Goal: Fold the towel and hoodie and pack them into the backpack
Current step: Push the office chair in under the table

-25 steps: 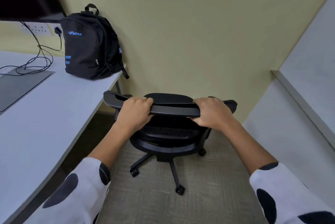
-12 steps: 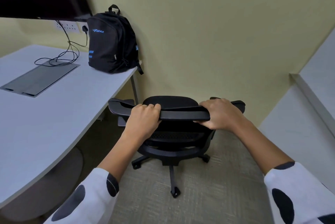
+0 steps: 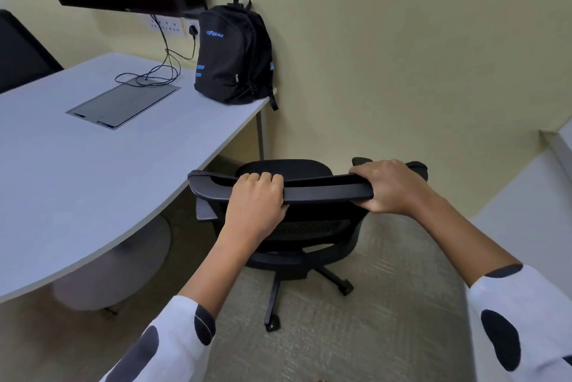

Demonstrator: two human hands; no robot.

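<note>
Both my left hand (image 3: 257, 200) and right hand (image 3: 391, 186) still have fingers curled round the chair (image 3: 328, 191) top. View's swung left since a second ago, backpack (image 3: 233, 53) now closer to centre; no folding yet.

Black backpack (image 3: 232, 56) with blue markings stands upright, zipped, on desk corner (image 3: 216, 121).

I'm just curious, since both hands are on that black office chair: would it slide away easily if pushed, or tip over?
The chair would probably roll rather than tip: its spread legs end in castors. The carpet looks textured, so it may drag a little. Both the left hand and right hand grip the top of the backrest, high up, so a hard shove could rock it.
</note>
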